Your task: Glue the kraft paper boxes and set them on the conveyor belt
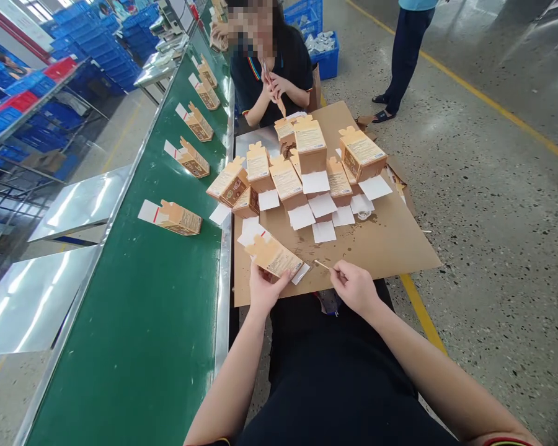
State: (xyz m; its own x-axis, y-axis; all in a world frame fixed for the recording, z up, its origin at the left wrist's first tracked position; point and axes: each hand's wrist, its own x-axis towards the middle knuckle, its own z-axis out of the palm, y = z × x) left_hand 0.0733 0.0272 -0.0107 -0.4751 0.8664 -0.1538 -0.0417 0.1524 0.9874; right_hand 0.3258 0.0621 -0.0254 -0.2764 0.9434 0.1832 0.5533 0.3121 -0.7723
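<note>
My left hand [266,291] is wrapped round a small tan carton [275,255], which lies tilted above the near left part of a cardboard sheet [385,254]. White flaps show at both ends of this carton. Between the fingertips of my right hand [354,286] is a thin stick [323,265], its tip pointing at the carton's near end without touching it. The tip looks darker; a cotton swab is likely but too small to be sure. Behind both hands stands a heap of similar cartons [286,179], several with white flaps hanging out. Beside them sits a small round clear dish [363,214].
On my left runs a green conveyor belt [134,334] with a metal edge, carrying a row of cartons [181,218]. A co-worker [279,74] sits across the cardboard, both hands raised around a folded carton piece. Another person [407,56] stands behind. Blue crates [325,59] lie beyond.
</note>
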